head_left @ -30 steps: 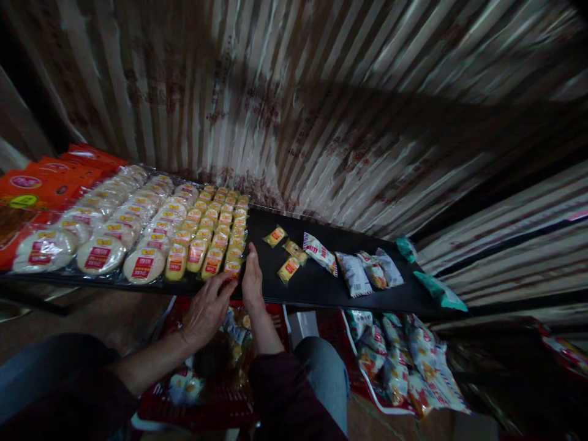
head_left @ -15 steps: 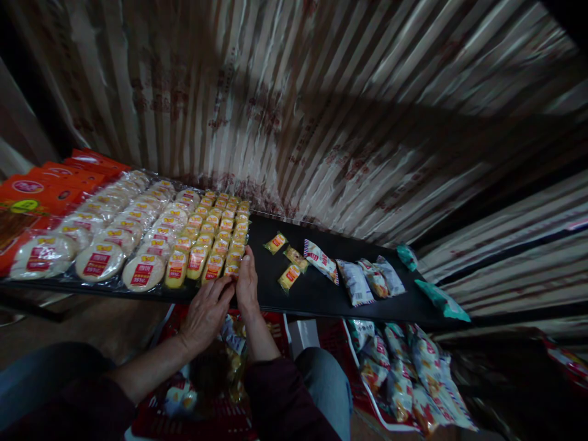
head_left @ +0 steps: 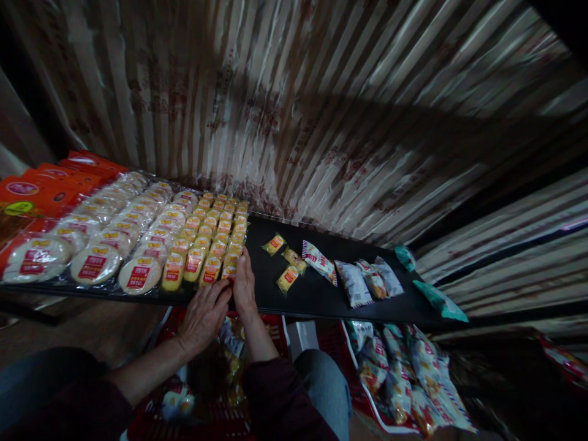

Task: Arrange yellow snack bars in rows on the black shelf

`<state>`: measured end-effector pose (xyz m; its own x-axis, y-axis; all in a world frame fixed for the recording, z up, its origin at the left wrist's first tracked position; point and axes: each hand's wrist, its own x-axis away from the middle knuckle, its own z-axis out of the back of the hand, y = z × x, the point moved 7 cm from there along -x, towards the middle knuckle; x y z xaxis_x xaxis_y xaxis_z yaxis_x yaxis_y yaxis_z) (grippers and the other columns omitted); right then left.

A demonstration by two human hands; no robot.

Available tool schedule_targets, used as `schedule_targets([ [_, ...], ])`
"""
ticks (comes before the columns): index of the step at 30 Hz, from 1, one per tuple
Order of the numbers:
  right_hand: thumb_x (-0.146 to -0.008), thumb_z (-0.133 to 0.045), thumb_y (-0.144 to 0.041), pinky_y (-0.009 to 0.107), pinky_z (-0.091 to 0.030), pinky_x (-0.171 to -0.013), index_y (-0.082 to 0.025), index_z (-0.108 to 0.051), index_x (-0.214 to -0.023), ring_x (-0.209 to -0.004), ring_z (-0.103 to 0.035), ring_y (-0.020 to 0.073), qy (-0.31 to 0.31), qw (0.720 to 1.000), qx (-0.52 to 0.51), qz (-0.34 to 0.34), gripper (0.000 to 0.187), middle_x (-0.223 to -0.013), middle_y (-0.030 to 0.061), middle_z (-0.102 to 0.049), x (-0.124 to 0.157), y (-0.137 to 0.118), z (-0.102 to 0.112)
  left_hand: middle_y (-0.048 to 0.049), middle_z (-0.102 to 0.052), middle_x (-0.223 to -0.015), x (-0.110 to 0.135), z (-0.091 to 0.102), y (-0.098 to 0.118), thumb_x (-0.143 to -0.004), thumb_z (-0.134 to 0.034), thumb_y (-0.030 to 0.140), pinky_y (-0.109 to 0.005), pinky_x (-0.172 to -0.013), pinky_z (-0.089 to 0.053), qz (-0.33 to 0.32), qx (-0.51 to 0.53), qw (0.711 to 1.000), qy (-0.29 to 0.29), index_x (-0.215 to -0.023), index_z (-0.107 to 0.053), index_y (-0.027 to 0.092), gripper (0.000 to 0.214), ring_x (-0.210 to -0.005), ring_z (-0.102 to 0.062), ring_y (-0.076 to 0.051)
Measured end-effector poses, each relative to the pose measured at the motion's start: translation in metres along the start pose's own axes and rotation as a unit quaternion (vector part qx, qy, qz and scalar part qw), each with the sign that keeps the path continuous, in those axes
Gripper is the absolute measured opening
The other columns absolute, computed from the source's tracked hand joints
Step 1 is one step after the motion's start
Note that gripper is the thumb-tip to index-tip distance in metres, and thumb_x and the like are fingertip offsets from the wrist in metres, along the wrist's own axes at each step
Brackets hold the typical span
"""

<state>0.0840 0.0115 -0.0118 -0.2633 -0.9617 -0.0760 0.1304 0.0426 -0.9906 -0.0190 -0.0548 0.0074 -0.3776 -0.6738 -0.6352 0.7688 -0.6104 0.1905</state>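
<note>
On a black shelf (head_left: 316, 293) lie rows of small yellow snack packs (head_left: 215, 236) beside rows of round white cakes in clear wrap (head_left: 110, 236). My left hand (head_left: 202, 315) rests at the shelf's front edge, fingers curled against the nearest yellow pack (head_left: 210, 269). Edge-on, with fingers straight and together, my right hand (head_left: 243, 283) presses against the right side of the yellow rows. Three loose yellow packs (head_left: 287, 277) lie just right of that hand.
Orange packets (head_left: 41, 187) are stacked at the shelf's far left. White snack bags (head_left: 353, 282) and green packets (head_left: 438, 300) lie on its right part. Below, a red crate (head_left: 220, 410) and more bags (head_left: 404, 373) sit by my knee. A striped curtain (head_left: 321, 122) hangs behind.
Both hands have drawn slightly nearer to the shelf's front edge while staying against the yellow rows. The view has shifted a little.
</note>
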Motion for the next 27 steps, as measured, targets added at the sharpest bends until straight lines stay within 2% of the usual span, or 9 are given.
schedule_targets([
  [5, -0.090, -0.030, -0.055, 0.034, -0.028, -0.109, -0.024, -0.037, -0.138, -0.129, -0.041, 0.0169, -0.001, 1.000, -0.006, -0.011, 0.058, -0.140, 0.0030, -0.045, -0.002, -0.001, 0.000, -0.0101, -0.062, -0.111, 0.001, 0.000, 0.001, -0.084, -0.047, 0.012, -0.036, -0.088, -0.043, -0.010, -0.005, 1.000, 0.011, -0.109, -0.060, 0.014, 0.029, -0.100, -0.054, -0.022],
  [14, -0.088, -0.029, -0.060, 0.033, -0.021, -0.113, -0.018, -0.038, -0.138, -0.135, -0.032, 0.0156, 0.036, 0.996, -0.078, -0.034, 0.066, -0.146, 0.0050, -0.037, -0.024, 0.015, 0.009, -0.0085, -0.065, -0.110, 0.001, 0.000, 0.005, -0.086, -0.049, 0.016, -0.036, -0.084, -0.043, -0.031, -0.010, 0.999, 0.022, -0.107, -0.063, 0.017, 0.025, -0.097, -0.056, -0.021],
  [17, -0.087, -0.029, -0.062, 0.034, -0.017, -0.114, -0.017, -0.036, -0.139, -0.137, -0.028, 0.0153, 0.036, 0.996, -0.077, -0.029, 0.069, -0.147, 0.0059, -0.033, -0.037, 0.020, 0.012, -0.0066, -0.064, -0.115, 0.000, -0.001, 0.005, -0.086, -0.050, 0.017, -0.037, -0.091, -0.041, -0.021, -0.006, 1.000, 0.010, -0.110, -0.063, 0.021, 0.028, -0.106, -0.054, -0.022],
  [20, -0.086, -0.029, -0.063, 0.036, -0.016, -0.114, -0.017, -0.035, -0.139, -0.138, -0.025, 0.0153, 0.037, 0.996, -0.078, -0.030, 0.071, -0.148, 0.0060, -0.031, -0.054, 0.022, 0.013, -0.0046, -0.060, -0.126, -0.002, -0.002, 0.005, -0.085, -0.051, 0.018, -0.040, -0.103, -0.032, -0.020, 0.013, 1.000, 0.012, -0.116, -0.060, 0.023, 0.032, -0.119, -0.047, -0.022],
  [24, -0.086, -0.027, -0.065, 0.036, -0.018, -0.113, -0.018, -0.033, -0.140, -0.138, -0.025, 0.0153, 0.035, 0.996, -0.078, -0.029, 0.072, -0.149, 0.0045, -0.029, -0.074, 0.021, 0.010, -0.0034, -0.052, -0.135, -0.006, -0.005, 0.007, -0.084, -0.052, 0.018, -0.043, -0.112, -0.018, -0.041, 0.025, 0.999, 0.021, -0.122, -0.056, 0.020, 0.039, -0.131, -0.036, -0.023],
  [27, -0.086, -0.025, -0.065, 0.036, -0.022, -0.112, -0.019, -0.034, -0.140, -0.137, -0.027, 0.0159, 0.021, 0.997, -0.070, -0.038, 0.072, -0.148, 0.0043, -0.031, -0.085, 0.017, 0.004, -0.0040, -0.050, -0.137, -0.009, -0.009, 0.004, -0.084, -0.051, 0.019, -0.044, -0.114, -0.015, -0.034, 0.023, 0.999, 0.014, -0.125, -0.053, 0.019, 0.041, -0.133, -0.034, -0.023],
])
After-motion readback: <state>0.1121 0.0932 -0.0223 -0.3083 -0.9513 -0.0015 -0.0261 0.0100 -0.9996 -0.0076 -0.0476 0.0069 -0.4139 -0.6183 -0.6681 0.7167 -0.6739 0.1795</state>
